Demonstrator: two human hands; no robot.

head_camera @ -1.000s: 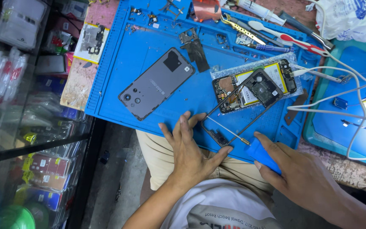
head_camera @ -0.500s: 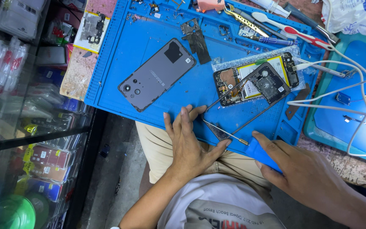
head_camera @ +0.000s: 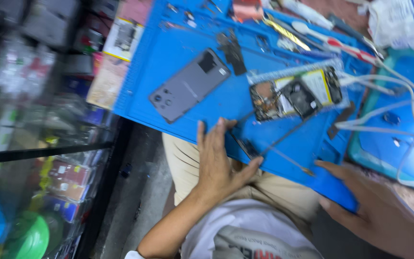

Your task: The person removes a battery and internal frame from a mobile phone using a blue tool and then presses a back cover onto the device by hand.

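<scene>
I see one grey phone back cover [head_camera: 188,86] lying loose on the blue mat [head_camera: 168,57]. My left hand [head_camera: 216,163] lies flat, fingers spread wide, holding nothing, at the mat's near edge. One opened phone [head_camera: 295,93] sits beyond; a nudge there could scatter parts. My right hand [head_camera: 374,211] grips the mat's corner, which overhangs the counter and might tip.

Place: a phone repair stall.
Evidence: blue repair mat [head_camera: 178,57]; opened phone [head_camera: 295,93]; grey back cover [head_camera: 189,85]; tools [head_camera: 312,29]; glass display case [head_camera: 29,144] of small goods.
</scene>
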